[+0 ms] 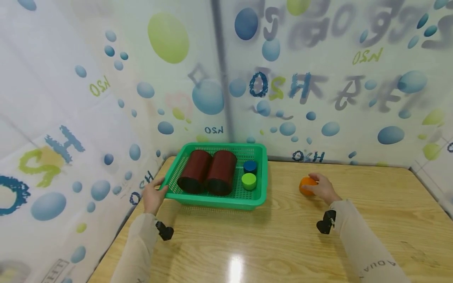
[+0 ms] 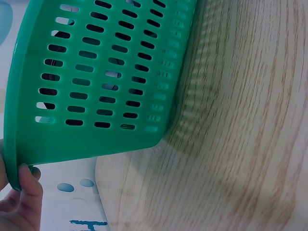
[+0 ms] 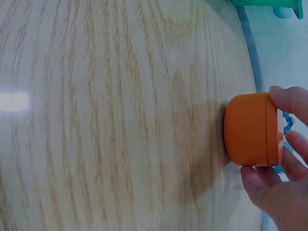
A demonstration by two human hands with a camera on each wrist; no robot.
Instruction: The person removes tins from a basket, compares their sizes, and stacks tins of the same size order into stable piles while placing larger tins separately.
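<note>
My left hand [image 1: 153, 196] grips the near left corner of a green plastic basket [image 1: 216, 202], thumb and fingers pinching its rim, as the left wrist view also shows. Two dark red cylinders [image 1: 221, 169] lie side by side in the basket's left and middle part. To their right sit a dark blue round container [image 1: 250, 167] and a lime green one [image 1: 249, 181]. Out on the table to the right, my right hand [image 1: 323, 189] holds a small orange round container [image 3: 250, 130] between thumb and fingers. Its base is at the wooden surface; whether it touches is hard to tell.
The wooden table [image 1: 219, 239] meets a patterned curtain [image 1: 304, 98] at its back edge and on the left. Bare tabletop lies between the basket and the orange container. A black wrist device [image 1: 326, 222] is strapped to the right wrist, another [image 1: 164, 230] to the left.
</note>
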